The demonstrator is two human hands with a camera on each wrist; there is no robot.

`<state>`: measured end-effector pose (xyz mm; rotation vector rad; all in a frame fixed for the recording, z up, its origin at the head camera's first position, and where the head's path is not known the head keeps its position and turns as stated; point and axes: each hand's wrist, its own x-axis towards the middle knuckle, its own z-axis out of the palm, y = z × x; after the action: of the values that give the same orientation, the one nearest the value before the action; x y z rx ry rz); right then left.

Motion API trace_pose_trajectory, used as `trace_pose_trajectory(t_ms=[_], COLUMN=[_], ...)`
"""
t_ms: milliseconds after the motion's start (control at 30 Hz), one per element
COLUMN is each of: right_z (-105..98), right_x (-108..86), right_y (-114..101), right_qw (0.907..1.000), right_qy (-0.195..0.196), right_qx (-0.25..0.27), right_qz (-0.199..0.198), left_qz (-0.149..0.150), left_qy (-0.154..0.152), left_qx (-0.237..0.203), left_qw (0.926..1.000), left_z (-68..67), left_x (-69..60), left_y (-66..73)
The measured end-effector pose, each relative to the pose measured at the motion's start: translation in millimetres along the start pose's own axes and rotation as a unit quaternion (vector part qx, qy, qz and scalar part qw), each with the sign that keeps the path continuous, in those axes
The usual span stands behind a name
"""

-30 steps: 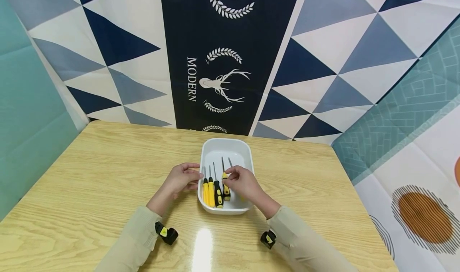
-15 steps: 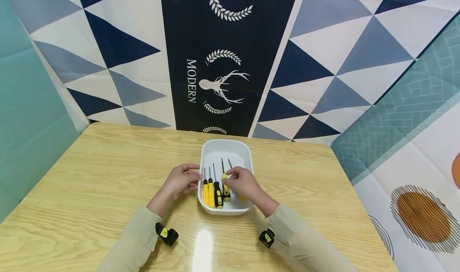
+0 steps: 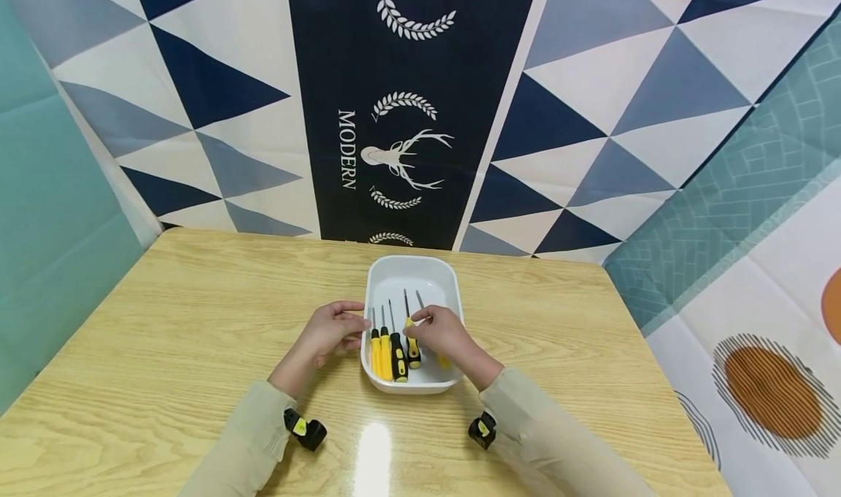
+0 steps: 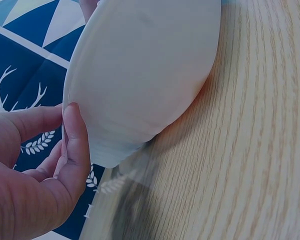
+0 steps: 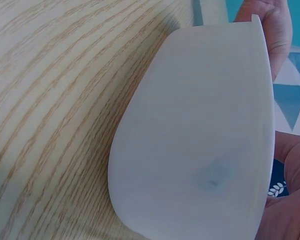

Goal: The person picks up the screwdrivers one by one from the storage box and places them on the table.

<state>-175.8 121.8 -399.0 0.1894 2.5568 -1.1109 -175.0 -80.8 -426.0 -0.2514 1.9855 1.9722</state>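
white tray rim [image 3: 412, 390]: pinched by left hand [image 3: 336, 328] | right hand [image 3: 444, 333]: thumb and forefinger pinching black-yellow screwdriver [image 3: 413, 353]

1 view looks down; 2, seemingly close, flank the tray [image 3: 410, 276].

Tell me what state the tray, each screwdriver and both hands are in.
Tray: upright on the table, open on top.
Two yellow screwdrivers: lying in the tray, side by side.
Black screwdriver: lying beside them, untouched.
Fourth screwdriver: pinched; whether lifted, I cannot tell.
Fifth screwdriver: partly hidden beneath the right hand.
Left hand: gripping the tray's rim.
Right hand: pinching the fourth screwdriver.
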Motion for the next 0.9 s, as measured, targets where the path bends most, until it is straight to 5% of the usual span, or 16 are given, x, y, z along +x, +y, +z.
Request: trace_pose_trajectory(t_ms=[900], right_z=[6.2], right_x=[9.9], right_y=[0.2], right_qw=[0.9995], right_qy=[0.005], right_qx=[-0.022], right_qz=[0.023], left_qz=[0.008], left_qy=[-0.003], left_qx=[-0.003], left_qw=[1.0], left_z=[-0.1], left_x=[2.1], left_y=[-3.5])
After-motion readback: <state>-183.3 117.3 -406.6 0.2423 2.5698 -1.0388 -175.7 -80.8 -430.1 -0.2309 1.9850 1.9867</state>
